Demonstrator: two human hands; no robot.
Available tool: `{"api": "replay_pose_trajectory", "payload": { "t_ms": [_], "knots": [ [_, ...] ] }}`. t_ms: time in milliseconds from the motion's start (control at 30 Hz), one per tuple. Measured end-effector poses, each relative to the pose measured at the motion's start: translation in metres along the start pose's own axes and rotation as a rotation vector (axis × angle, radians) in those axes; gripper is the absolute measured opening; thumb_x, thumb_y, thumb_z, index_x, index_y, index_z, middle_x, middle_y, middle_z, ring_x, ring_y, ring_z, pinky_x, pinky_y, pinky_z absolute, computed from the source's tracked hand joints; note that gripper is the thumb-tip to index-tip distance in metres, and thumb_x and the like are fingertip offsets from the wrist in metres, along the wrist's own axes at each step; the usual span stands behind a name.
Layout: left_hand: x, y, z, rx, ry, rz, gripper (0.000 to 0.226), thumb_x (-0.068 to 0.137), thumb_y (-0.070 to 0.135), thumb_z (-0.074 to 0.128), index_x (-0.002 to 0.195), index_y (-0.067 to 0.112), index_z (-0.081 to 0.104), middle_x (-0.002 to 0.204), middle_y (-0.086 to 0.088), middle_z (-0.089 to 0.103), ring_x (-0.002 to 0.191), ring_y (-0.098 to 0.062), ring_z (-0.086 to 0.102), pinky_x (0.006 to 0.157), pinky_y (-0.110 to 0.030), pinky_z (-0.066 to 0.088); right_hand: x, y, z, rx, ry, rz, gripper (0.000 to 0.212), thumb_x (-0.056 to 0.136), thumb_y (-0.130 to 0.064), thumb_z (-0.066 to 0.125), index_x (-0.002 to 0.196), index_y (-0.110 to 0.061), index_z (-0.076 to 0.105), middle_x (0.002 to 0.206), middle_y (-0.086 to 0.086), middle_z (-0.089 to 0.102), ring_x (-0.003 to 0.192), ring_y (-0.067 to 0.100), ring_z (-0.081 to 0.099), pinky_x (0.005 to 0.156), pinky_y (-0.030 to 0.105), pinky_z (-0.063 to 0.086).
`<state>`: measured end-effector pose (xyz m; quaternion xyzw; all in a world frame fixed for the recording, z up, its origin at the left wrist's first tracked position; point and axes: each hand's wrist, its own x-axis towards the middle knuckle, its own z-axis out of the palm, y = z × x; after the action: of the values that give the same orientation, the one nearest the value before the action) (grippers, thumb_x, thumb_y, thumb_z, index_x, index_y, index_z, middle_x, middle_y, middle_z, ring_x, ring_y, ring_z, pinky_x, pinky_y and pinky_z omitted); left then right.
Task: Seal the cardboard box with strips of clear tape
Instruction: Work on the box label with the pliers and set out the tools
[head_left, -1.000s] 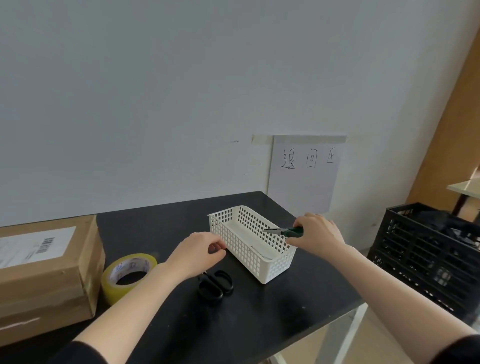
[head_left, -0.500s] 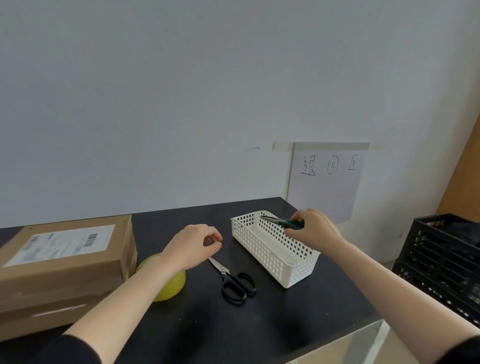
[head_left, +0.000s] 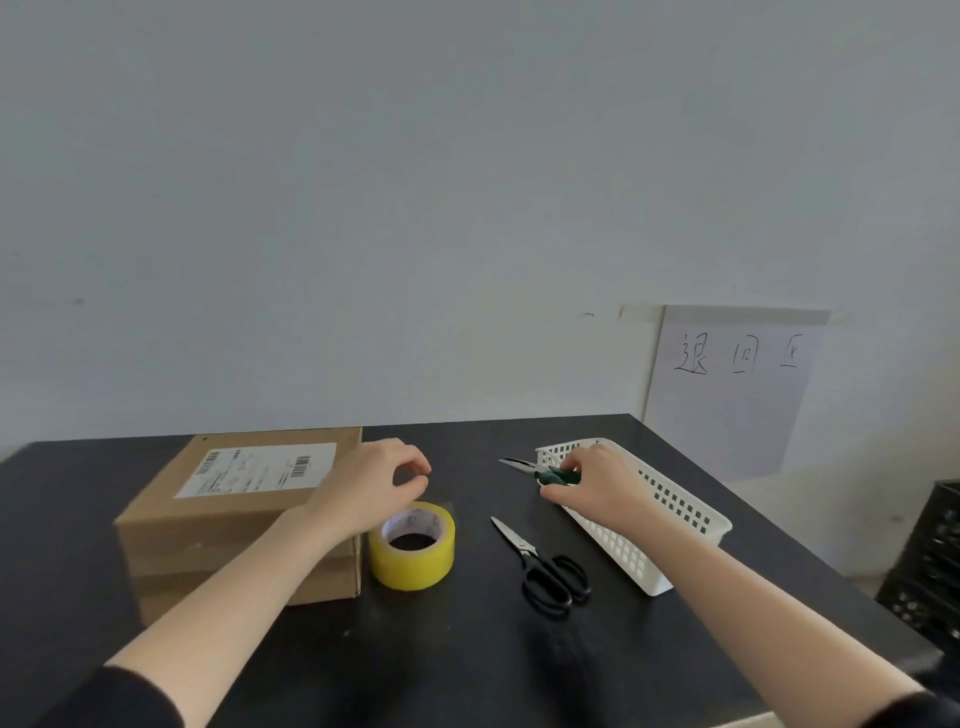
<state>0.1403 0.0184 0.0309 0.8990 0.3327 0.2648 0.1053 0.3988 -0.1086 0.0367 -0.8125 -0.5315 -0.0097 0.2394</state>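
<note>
**Right hand grips pliers at the basket; left hand hangs empty over the tape**

Right hand (head_left: 592, 486) is closed around the green handles of a pair of needle-nose pliers (head_left: 540, 471), whose metal tips point away from its fingers toward the left hand. The pliers sit at the far-left corner of the white perforated basket (head_left: 675, 512), and the hand lies across that basket's left rim; whether the pliers touch the rim cannot be told.

Left hand (head_left: 376, 480) holds nothing. Its fingers are loosely curled, thumb and forefinger close together in a narrow pinch shape, and it hovers above the black table (head_left: 467, 654). Just below and nearer the person than this hand stands a roll of yellow tape (head_left: 413, 545), lying flat with its core hole upward and not touched by the fingers. Directly to the left of the hand, and under its forearm, is the cardboard box (head_left: 234, 519), closed, with a white shipping label (head_left: 257, 470) on its top face. The tape roll rests just beside the box's right side.

Between the two hands and nearer the person lie black-handled scissors (head_left: 543, 569), blades shut and pointing away, flat on the table and just beside the basket's left wall. Beyond the right hand, a sheet of paper (head_left: 727, 395) with handwritten characters hangs on the wall.
</note>
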Motion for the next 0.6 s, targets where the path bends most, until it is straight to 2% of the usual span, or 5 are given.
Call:
{"api": "replay_pose_trajectory", "payload": {
  "t_ms": [100, 267, 367, 433, 600],
  "knots": [
    [-0.009, -0.013, -0.008, 0.024, 0.013, -0.012, 0.018, 0.09, 0.033, 0.06, 0.106, 0.03, 0.067, 0.106, 0.016, 0.061, 0.094, -0.004, 0.056, 0.08, -0.026, 0.052, -0.008, -0.016, 0.016, -0.058, -0.022, 0.018, 0.029, 0.072, -0.045, 0.064, 0.08, -0.017, 0.065, 0.083, -0.003, 0.059, 0.077, 0.017, 0.058, 0.065, 0.034, 0.049],
    [-0.026, -0.025, -0.012, 0.066, 0.025, -0.006, 0.018, 0.09, 0.034, 0.061, 0.106, 0.031, 0.066, 0.112, 0.016, 0.058, 0.1, -0.004, 0.055, 0.082, -0.019, 0.047, -0.023, -0.034, 0.046, -0.157, -0.057, 0.057, 0.032, 0.073, -0.047, 0.058, 0.079, -0.016, 0.061, 0.084, -0.001, 0.058, 0.078, 0.021, 0.061, 0.051, 0.026, 0.036],
    [-0.034, -0.03, -0.012, 0.106, 0.046, 0.003, 0.018, 0.089, 0.036, 0.061, 0.105, 0.03, 0.068, 0.118, 0.015, 0.057, 0.104, -0.004, 0.051, 0.082, -0.016, 0.04, -0.029, -0.041, 0.062, -0.203, -0.075, 0.093, 0.037, 0.078, -0.049, 0.057, 0.094, -0.017, 0.063, 0.1, 0.001, 0.058, 0.09, 0.022, 0.059, 0.062, 0.029, 0.045],
    [-0.037, -0.032, -0.012, 0.135, 0.077, 0.015, 0.017, 0.089, 0.035, 0.062, 0.104, 0.03, 0.068, 0.122, 0.014, 0.057, 0.109, -0.004, 0.048, 0.086, -0.018, 0.036, -0.033, -0.045, 0.07, -0.22, -0.086, 0.12, 0.041, 0.081, -0.049, 0.058, 0.104, -0.016, 0.062, 0.11, 0.002, 0.052, 0.1, 0.022, 0.055, 0.07, 0.032, 0.045],
    [-0.042, -0.034, -0.011, 0.147, 0.098, 0.015, 0.018, 0.09, 0.032, 0.062, 0.106, 0.028, 0.069, 0.126, 0.011, 0.056, 0.116, -0.007, 0.048, 0.088, -0.019, 0.034, -0.04, -0.054, 0.083, -0.236, -0.095, 0.16, 0.045, 0.085, -0.049, 0.056, 0.115, -0.015, 0.058, 0.117, 0.002, 0.048, 0.109, 0.022, 0.05, 0.079, 0.034, 0.046]
  ]
}}
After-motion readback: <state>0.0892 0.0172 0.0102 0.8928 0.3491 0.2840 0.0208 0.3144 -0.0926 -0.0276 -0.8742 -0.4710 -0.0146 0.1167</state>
